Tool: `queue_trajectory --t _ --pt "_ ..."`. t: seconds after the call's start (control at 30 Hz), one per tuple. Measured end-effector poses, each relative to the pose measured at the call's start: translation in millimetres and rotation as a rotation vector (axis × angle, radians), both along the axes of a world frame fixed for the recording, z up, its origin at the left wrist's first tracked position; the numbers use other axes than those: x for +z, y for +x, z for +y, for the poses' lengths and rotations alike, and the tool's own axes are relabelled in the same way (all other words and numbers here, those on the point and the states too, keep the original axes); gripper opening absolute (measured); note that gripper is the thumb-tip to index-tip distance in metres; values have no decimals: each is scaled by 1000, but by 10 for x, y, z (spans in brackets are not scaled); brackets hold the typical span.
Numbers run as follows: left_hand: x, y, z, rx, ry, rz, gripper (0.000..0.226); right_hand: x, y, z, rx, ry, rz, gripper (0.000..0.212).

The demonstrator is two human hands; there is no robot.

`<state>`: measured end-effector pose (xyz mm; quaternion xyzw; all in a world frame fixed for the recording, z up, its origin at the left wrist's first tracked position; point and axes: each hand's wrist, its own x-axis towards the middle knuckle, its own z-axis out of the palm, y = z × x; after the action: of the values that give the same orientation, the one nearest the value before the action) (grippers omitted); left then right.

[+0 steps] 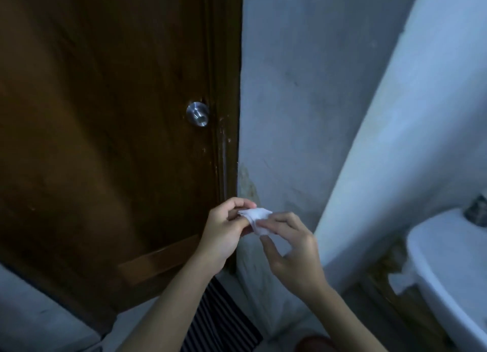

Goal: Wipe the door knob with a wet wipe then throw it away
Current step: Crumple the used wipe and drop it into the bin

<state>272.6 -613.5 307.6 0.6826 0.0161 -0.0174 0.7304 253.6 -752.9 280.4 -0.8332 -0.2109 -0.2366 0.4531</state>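
Note:
A round silver door knob sits on the right side of a dark brown wooden door. Below and to the right of it, I hold a small folded white wet wipe between both hands. My left hand pinches its left edge with thumb and fingers. My right hand pinches its lower right corner. Both hands are well below the knob and apart from the door.
A pale blue-grey wall runs right of the door frame. A white sink juts in at the lower right. A striped mat lies on the floor by the door's foot.

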Motion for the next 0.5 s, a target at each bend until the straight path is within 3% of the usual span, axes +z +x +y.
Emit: queue_trajectory --t 0.2,0.5 --pt "-255 -451 -380 -147 -254 185 23 -342 -503 -300 -228 7 -30 13" --pt "-865 -922 -1002 -181 -143 256 17 -862 -1127 -799 -411 92 153 9"
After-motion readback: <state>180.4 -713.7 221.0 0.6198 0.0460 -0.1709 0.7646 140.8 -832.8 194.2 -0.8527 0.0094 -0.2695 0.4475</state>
